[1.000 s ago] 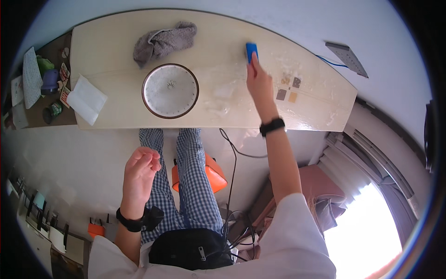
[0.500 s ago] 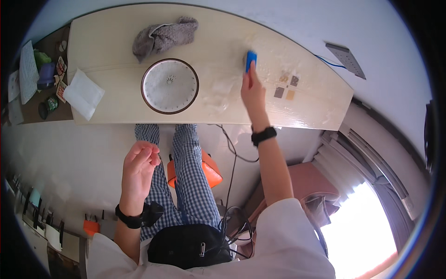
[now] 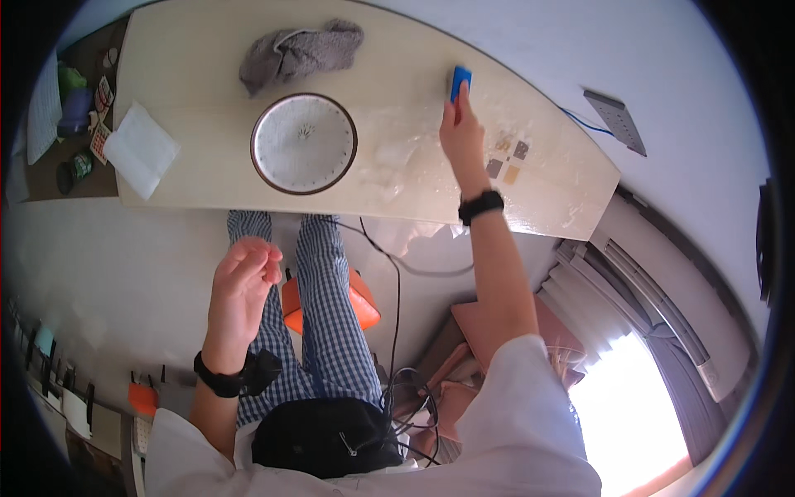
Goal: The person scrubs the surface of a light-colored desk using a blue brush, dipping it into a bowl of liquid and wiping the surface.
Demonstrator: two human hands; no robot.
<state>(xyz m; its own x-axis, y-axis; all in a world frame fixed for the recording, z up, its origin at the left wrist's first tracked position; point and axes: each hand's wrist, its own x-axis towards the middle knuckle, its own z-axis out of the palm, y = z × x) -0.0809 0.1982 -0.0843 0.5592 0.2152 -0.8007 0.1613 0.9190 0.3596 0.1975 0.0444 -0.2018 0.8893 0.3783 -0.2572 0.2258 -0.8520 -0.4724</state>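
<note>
My right hand (image 3: pixel 464 139) grips a blue sponge (image 3: pixel 461 78), pressed to the wet cream tabletop (image 3: pixel 199 62) near its far right side. Soapy streaks and water (image 3: pixel 396 157) spread over the surface around it. My left hand (image 3: pixel 243 277) hangs in the air in front of the table, its fingers curled together with nothing visible in them. A round white bowl (image 3: pixel 304 142) with a brown rim rests left of the sponge. Just behind the bowl lies a crumpled grey-brown cloth (image 3: pixel 302 55).
White paper (image 3: pixel 141 149) lies at the table's left end, beside a dark surface with a purple container (image 3: pixel 76 112) and a green jar (image 3: pixel 76 171). Small coloured squares (image 3: pixel 512 174) mark the right side. A power strip (image 3: pixel 614 122) is on the far-right wall. Black cables (image 3: pixel 397 306) hang below.
My right hand has slid the sponge a little farther away and to the right across the table. My left hand stays raised in nearly the same pose. The view has shifted slightly.
</note>
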